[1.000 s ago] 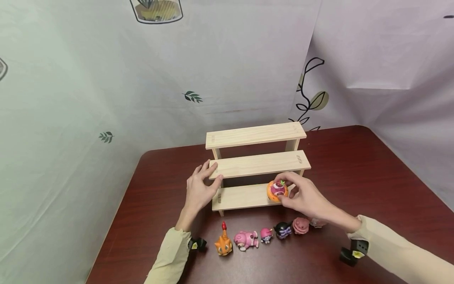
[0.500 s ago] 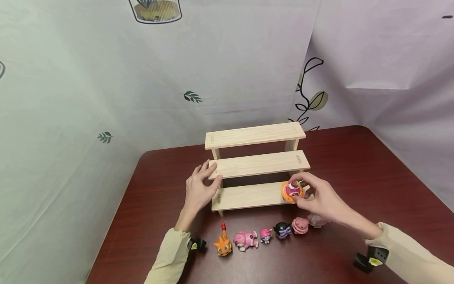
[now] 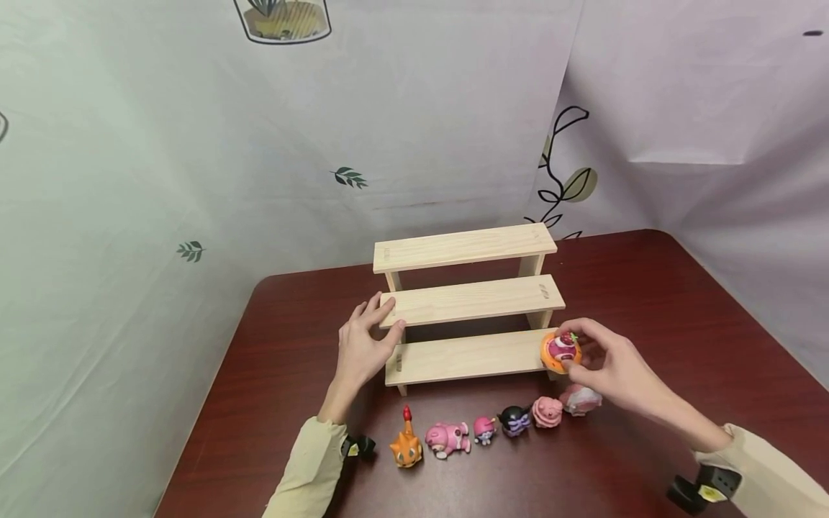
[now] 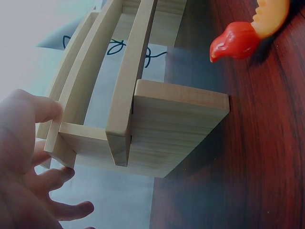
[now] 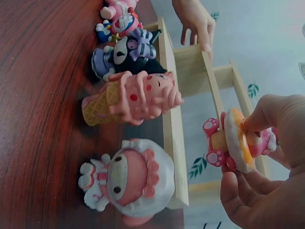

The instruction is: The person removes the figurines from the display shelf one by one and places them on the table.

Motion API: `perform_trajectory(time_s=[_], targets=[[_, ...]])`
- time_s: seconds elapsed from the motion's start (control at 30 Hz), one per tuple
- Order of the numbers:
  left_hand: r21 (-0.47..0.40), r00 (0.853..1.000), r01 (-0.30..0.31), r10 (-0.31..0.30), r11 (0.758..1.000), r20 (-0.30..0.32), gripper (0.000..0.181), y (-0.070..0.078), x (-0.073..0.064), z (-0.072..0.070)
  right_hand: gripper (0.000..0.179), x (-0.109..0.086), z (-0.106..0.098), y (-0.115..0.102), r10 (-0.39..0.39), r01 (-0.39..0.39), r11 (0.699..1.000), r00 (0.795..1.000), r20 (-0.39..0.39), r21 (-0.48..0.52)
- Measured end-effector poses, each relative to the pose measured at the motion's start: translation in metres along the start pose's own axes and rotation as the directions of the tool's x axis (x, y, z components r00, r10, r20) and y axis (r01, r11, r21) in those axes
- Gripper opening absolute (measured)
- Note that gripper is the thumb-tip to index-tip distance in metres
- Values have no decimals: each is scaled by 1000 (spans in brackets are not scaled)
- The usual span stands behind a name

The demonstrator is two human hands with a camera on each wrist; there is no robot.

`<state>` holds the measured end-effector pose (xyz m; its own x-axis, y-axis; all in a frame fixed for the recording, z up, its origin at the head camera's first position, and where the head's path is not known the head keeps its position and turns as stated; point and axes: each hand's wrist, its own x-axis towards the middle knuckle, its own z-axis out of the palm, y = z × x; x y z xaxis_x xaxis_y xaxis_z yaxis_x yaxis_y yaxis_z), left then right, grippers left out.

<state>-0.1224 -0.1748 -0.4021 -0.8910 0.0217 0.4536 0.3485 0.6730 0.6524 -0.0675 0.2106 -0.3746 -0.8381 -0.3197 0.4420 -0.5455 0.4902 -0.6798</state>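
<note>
My left hand [image 3: 366, 344] grips the left end of the middle tier of a three-tier wooden display shelf [image 3: 473, 301], thumb at the front edge and fingers at the back. Between thumb and fingers, my right hand [image 3: 618, 367] holds a small figurine [image 3: 560, 351] at the right end of the lowest tier. In the right wrist view the figurine [image 5: 240, 140] has an orange-and-white ring round its body and pink feet with paw pads. Its feet show below the ring, while fingers partly cover the top.
Several figurines stand in a row before the shelf: an orange one with a red-tipped tail [image 3: 406, 447], a pink one lying down [image 3: 448, 439], a small pink-topped one [image 3: 484, 429], a black-and-purple one [image 3: 514, 421], a pink ice-cream cone [image 3: 547, 411] and a pink-and-white one [image 3: 581, 400].
My right hand has moved the ringed figurine rightward along the lowest tier to its right end. The left hand keeps its grip on the shelf.
</note>
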Motion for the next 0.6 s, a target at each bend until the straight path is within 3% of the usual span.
perform_trajectory(time_s=[0.6], targets=[[-8,1000,-11,11,1000,-8,45,-1,1,0,53,-27,-18,20,73,-75,997,994,-82,-25]])
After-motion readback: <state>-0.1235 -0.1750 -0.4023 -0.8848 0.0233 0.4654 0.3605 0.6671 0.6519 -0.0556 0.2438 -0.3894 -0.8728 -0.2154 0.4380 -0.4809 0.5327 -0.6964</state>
